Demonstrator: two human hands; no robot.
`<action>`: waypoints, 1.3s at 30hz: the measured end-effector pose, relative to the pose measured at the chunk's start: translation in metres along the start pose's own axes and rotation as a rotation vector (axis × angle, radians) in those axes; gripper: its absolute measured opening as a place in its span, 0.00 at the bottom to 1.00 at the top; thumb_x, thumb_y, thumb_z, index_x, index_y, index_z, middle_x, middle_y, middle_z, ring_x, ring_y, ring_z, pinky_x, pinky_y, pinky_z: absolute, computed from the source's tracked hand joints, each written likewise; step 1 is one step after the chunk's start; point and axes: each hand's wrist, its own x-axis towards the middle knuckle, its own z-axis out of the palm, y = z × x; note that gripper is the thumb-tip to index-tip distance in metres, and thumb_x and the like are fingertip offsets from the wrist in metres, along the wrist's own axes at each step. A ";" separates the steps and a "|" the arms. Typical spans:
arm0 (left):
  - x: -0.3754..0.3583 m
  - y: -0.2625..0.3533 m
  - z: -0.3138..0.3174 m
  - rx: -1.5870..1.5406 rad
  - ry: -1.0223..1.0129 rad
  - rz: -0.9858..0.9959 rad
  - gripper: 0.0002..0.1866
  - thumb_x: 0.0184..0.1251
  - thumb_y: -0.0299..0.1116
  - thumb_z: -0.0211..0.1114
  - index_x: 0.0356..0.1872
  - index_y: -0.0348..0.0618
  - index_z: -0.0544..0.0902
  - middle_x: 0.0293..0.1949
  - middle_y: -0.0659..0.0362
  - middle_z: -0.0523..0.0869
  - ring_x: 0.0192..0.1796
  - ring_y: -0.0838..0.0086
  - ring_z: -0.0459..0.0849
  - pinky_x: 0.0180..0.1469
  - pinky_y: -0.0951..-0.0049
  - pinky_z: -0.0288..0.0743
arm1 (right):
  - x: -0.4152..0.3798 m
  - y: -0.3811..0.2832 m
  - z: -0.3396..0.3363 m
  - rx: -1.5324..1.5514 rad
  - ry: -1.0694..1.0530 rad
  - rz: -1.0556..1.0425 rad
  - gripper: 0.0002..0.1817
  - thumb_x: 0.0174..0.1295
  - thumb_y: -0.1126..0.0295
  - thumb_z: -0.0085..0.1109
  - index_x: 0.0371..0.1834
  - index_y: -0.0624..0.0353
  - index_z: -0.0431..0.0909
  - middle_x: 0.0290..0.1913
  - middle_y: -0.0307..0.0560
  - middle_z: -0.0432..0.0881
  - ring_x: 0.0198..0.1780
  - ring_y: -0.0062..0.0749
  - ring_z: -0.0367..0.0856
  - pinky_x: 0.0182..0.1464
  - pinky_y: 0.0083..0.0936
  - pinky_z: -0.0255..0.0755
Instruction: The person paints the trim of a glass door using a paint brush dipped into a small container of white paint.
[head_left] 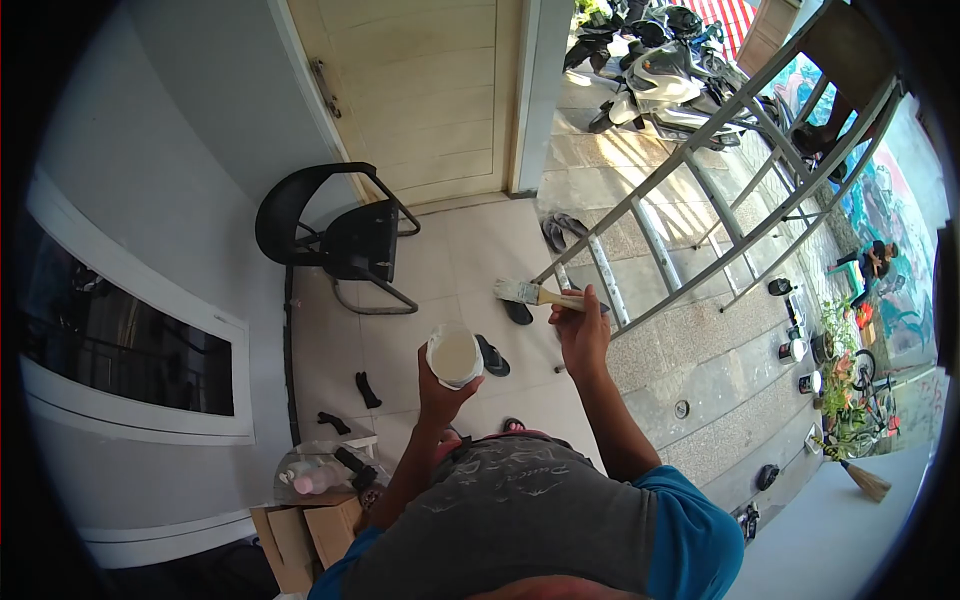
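Note:
My left hand (438, 402) is wrapped round a white paint cup (455, 357) in front of my chest. Pale paint shows inside it, and smears run along its rim. To the right and slightly higher, my right hand (584, 335) grips a paintbrush (550, 297) by its handle. The brush lies nearly level, its paint-coated bristles pointing left, above and to the right of the cup. Bristles and cup are apart.
A metal ladder (655, 262) slants up to the right, with a person's foot (812, 138) near its top. Left stands a black chair (360, 240) before a cream door (430, 90). Sandals (492, 355) lie on the tiles; a cardboard box (330, 530) sits lower left.

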 end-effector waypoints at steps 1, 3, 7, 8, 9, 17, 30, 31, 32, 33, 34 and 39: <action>-0.006 0.000 0.006 -0.024 -0.003 -0.005 0.48 0.46 0.27 0.86 0.68 0.42 0.65 0.59 0.52 0.80 0.62 0.64 0.82 0.65 0.61 0.77 | -0.002 -0.003 -0.006 -0.002 -0.002 0.006 0.26 0.81 0.51 0.51 0.47 0.70 0.80 0.34 0.53 0.83 0.35 0.35 0.81 0.41 0.32 0.77; -0.016 0.002 0.016 -0.045 0.002 -0.013 0.48 0.46 0.27 0.86 0.69 0.42 0.65 0.59 0.52 0.80 0.62 0.64 0.82 0.64 0.61 0.77 | -0.005 -0.007 -0.014 -0.006 -0.013 0.027 0.26 0.81 0.50 0.52 0.47 0.70 0.80 0.34 0.53 0.83 0.35 0.35 0.81 0.41 0.32 0.77; -0.033 0.000 0.029 -0.006 0.027 0.017 0.50 0.45 0.27 0.87 0.69 0.42 0.64 0.60 0.51 0.79 0.63 0.63 0.81 0.65 0.61 0.77 | -0.010 -0.014 -0.025 0.005 -0.024 0.067 0.26 0.81 0.51 0.51 0.47 0.69 0.80 0.33 0.53 0.83 0.34 0.36 0.81 0.41 0.32 0.77; -0.038 -0.001 0.031 0.012 0.038 0.026 0.50 0.45 0.27 0.87 0.70 0.42 0.64 0.60 0.51 0.79 0.63 0.63 0.81 0.65 0.61 0.77 | -0.011 -0.015 -0.025 -0.012 -0.025 0.073 0.26 0.82 0.51 0.50 0.47 0.69 0.80 0.33 0.53 0.83 0.33 0.36 0.81 0.41 0.32 0.77; -0.042 0.003 0.032 0.016 0.044 0.019 0.50 0.45 0.27 0.87 0.70 0.42 0.64 0.60 0.51 0.79 0.63 0.63 0.81 0.65 0.61 0.77 | -0.013 -0.017 -0.025 -0.028 -0.026 0.080 0.26 0.82 0.51 0.49 0.46 0.69 0.80 0.33 0.53 0.83 0.33 0.36 0.81 0.41 0.32 0.77; -0.064 0.019 0.024 0.086 0.055 0.009 0.50 0.46 0.28 0.88 0.70 0.42 0.64 0.61 0.51 0.78 0.64 0.62 0.80 0.66 0.60 0.76 | -0.030 -0.017 -0.020 -0.015 -0.118 0.066 0.27 0.82 0.52 0.50 0.46 0.72 0.81 0.33 0.55 0.85 0.32 0.37 0.83 0.41 0.33 0.78; -0.100 0.022 -0.042 0.080 0.035 0.067 0.51 0.46 0.30 0.88 0.71 0.42 0.64 0.60 0.51 0.78 0.64 0.62 0.80 0.66 0.61 0.76 | -0.097 0.009 0.010 -0.027 -0.098 0.038 0.27 0.81 0.50 0.52 0.46 0.71 0.80 0.33 0.55 0.84 0.31 0.36 0.83 0.40 0.33 0.78; -0.104 0.022 -0.050 0.073 0.038 0.062 0.51 0.46 0.30 0.88 0.71 0.41 0.64 0.60 0.51 0.78 0.64 0.62 0.80 0.66 0.61 0.75 | -0.102 0.014 0.014 -0.032 -0.103 0.044 0.27 0.81 0.50 0.52 0.46 0.71 0.80 0.33 0.55 0.84 0.31 0.36 0.83 0.40 0.33 0.78; -0.108 0.021 -0.058 0.068 0.042 0.059 0.51 0.46 0.30 0.88 0.71 0.41 0.64 0.61 0.51 0.78 0.64 0.62 0.80 0.66 0.61 0.75 | -0.107 0.020 0.018 -0.026 -0.108 0.042 0.27 0.81 0.50 0.53 0.46 0.71 0.80 0.33 0.55 0.84 0.31 0.36 0.83 0.40 0.33 0.78; -0.112 0.020 -0.064 0.069 0.051 0.057 0.51 0.46 0.30 0.88 0.71 0.41 0.64 0.61 0.51 0.78 0.64 0.62 0.80 0.66 0.61 0.75 | -0.111 0.026 0.023 -0.020 -0.114 0.042 0.27 0.80 0.50 0.53 0.46 0.71 0.80 0.32 0.55 0.84 0.31 0.36 0.83 0.40 0.33 0.78; -0.116 0.018 -0.071 0.073 0.062 0.052 0.51 0.46 0.30 0.88 0.71 0.41 0.64 0.61 0.51 0.78 0.64 0.62 0.80 0.66 0.61 0.75 | -0.114 0.032 0.027 -0.021 -0.122 0.048 0.27 0.80 0.50 0.53 0.46 0.71 0.80 0.32 0.55 0.84 0.31 0.36 0.83 0.40 0.33 0.78; -0.124 0.005 -0.096 0.064 0.119 0.026 0.51 0.46 0.30 0.88 0.71 0.41 0.63 0.61 0.51 0.78 0.64 0.62 0.80 0.67 0.61 0.75 | -0.116 0.059 0.051 -0.006 -0.157 0.153 0.27 0.81 0.50 0.52 0.47 0.70 0.79 0.32 0.54 0.84 0.31 0.35 0.82 0.39 0.32 0.78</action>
